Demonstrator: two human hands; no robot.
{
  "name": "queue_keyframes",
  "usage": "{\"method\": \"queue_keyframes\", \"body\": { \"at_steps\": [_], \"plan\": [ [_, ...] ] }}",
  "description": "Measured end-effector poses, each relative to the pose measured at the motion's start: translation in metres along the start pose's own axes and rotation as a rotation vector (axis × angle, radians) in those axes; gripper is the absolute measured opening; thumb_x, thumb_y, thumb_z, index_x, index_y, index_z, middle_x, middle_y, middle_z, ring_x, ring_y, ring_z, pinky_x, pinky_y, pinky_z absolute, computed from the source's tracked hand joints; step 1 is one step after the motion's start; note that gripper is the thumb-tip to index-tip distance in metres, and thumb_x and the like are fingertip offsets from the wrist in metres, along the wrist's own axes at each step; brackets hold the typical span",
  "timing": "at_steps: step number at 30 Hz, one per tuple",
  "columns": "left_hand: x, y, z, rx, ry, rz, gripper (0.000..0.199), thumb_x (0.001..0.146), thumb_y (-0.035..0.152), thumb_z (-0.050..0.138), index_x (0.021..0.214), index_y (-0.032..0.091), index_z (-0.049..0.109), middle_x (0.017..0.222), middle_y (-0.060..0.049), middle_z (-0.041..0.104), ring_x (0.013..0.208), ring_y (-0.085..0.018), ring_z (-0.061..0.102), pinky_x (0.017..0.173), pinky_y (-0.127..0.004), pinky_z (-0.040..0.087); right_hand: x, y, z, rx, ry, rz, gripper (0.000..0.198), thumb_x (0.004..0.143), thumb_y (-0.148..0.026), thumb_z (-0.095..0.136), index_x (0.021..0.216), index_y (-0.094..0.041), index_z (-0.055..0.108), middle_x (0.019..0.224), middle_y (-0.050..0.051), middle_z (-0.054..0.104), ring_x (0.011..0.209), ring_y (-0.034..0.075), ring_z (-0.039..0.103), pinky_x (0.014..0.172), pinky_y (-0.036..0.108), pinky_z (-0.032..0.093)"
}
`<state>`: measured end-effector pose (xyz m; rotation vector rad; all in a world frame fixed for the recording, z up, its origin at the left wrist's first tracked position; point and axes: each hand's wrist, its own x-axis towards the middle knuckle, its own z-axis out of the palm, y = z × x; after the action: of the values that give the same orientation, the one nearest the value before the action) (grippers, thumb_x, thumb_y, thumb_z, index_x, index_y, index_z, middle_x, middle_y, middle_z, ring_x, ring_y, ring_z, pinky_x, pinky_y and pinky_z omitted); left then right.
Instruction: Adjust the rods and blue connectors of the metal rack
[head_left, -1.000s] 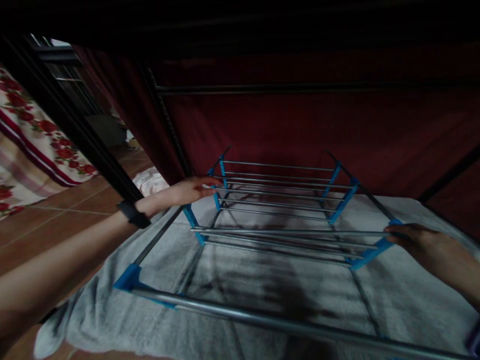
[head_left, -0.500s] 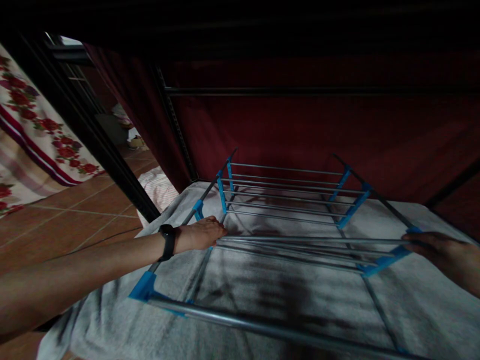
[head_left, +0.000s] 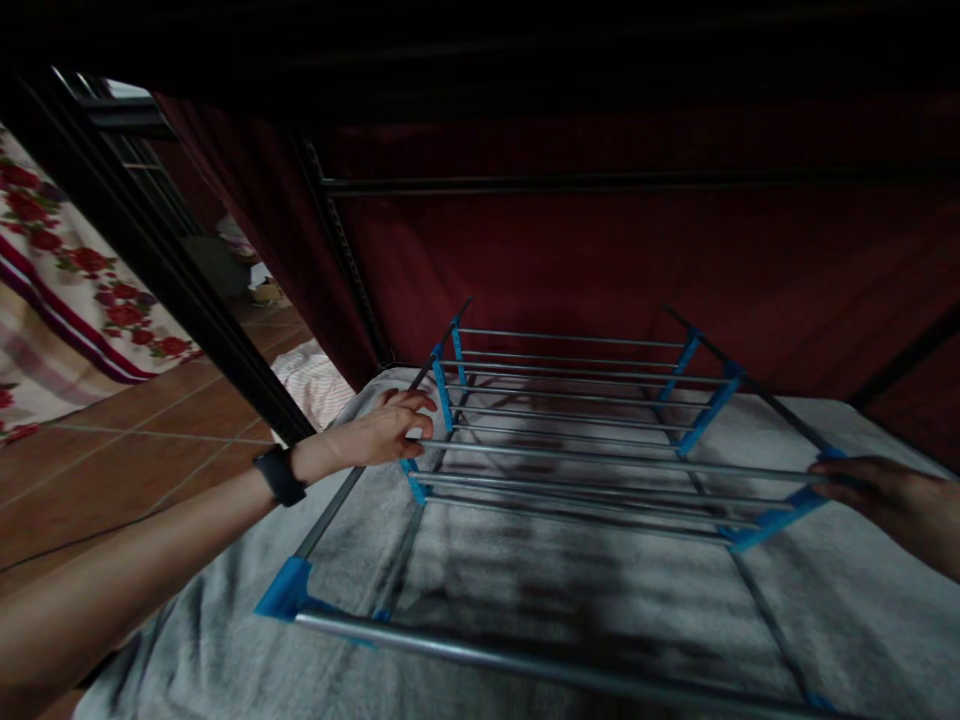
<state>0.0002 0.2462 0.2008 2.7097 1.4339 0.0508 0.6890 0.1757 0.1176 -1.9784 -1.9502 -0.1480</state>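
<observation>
A metal rack (head_left: pixel 562 456) with grey tubes and blue plastic connectors lies across a grey blanket. My left hand (head_left: pixel 394 428) is at the left end of its middle shelf, fingers curled over the tube end and the blue connector (head_left: pixel 414 482) where they meet the side pole. Part of that joint is hidden under the fingers. At the shelf's opposite end, my right hand (head_left: pixel 889 495) closes round the right blue connector (head_left: pixel 780 522). Farther back, another shelf (head_left: pixel 570 408) spans the two side poles. A thick tube (head_left: pixel 487 652) crosses the near end, with a blue corner piece (head_left: pixel 285 588) on its left.
The grey blanket (head_left: pixel 247 640) covers a bed inside a black metal frame (head_left: pixel 187 270). Behind hangs a dark red curtain (head_left: pixel 600 260). To the left are a tiled floor (head_left: pixel 187 410), a floral cloth (head_left: pixel 90 270) and a striped pale cloth (head_left: pixel 315 385).
My left hand has moved up and left onto the side pole. The left end of the middle shelf's upper tube has risen with it. My right hand has stayed at its connector.
</observation>
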Motion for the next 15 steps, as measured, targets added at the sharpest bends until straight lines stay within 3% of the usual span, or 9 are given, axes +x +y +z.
{"method": "queue_keyframes", "body": {
  "at_steps": [3, 8, 11, 13, 15],
  "plan": [
    [-0.001, -0.012, 0.008, -0.076, 0.089, -0.052, 0.017, 0.075, 0.019, 0.074, 0.092, 0.022, 0.073, 0.147, -0.011, 0.052, 0.14, -0.034, 0.044, 0.115, -0.05, 0.038, 0.001, -0.004, -0.005, 0.091, -0.104, 0.059, 0.049, 0.072, -0.068, 0.052, 0.098, -0.035, 0.076, 0.115, 0.009, 0.078, 0.099, 0.036, 0.075, 0.084, 0.048, 0.06],
    [-0.002, -0.017, 0.015, -0.166, 0.193, -0.087, 0.015, 0.077, 0.029, 0.072, 0.09, 0.022, 0.072, 0.147, -0.011, 0.051, 0.138, -0.033, 0.047, 0.115, -0.047, 0.041, 0.001, -0.009, -0.008, 0.088, -0.121, 0.087, 0.052, 0.072, -0.067, 0.051, 0.101, -0.033, 0.075, 0.12, 0.012, 0.076, 0.105, 0.037, 0.073, 0.09, 0.05, 0.057],
    [-0.004, -0.015, 0.019, -0.266, 0.324, -0.173, 0.037, 0.073, 0.032, 0.075, 0.109, 0.024, 0.071, 0.146, -0.011, 0.052, 0.133, -0.032, 0.051, 0.112, -0.046, 0.043, 0.001, -0.012, -0.009, 0.089, -0.138, 0.093, 0.052, 0.072, -0.068, 0.05, 0.102, -0.033, 0.075, 0.121, 0.011, 0.076, 0.106, 0.037, 0.073, 0.089, 0.048, 0.057],
    [-0.005, -0.014, 0.021, -0.419, 0.344, -0.244, 0.053, 0.068, 0.035, 0.079, 0.119, 0.025, 0.069, 0.131, -0.01, 0.061, 0.12, -0.031, 0.057, 0.102, -0.043, 0.049, 0.001, -0.013, -0.009, 0.083, -0.143, 0.109, 0.053, 0.073, -0.068, 0.049, 0.103, -0.032, 0.075, 0.121, 0.011, 0.076, 0.104, 0.036, 0.073, 0.088, 0.048, 0.058],
    [-0.005, -0.014, 0.022, -0.648, 0.255, -0.319, 0.052, 0.065, 0.041, 0.081, 0.113, 0.023, 0.072, 0.107, -0.007, 0.068, 0.1, -0.027, 0.063, 0.087, -0.037, 0.053, 0.001, -0.013, -0.009, 0.081, -0.138, 0.112, 0.054, 0.073, -0.068, 0.049, 0.104, -0.032, 0.075, 0.12, 0.01, 0.076, 0.103, 0.036, 0.074, 0.087, 0.048, 0.058]
  ]
}}
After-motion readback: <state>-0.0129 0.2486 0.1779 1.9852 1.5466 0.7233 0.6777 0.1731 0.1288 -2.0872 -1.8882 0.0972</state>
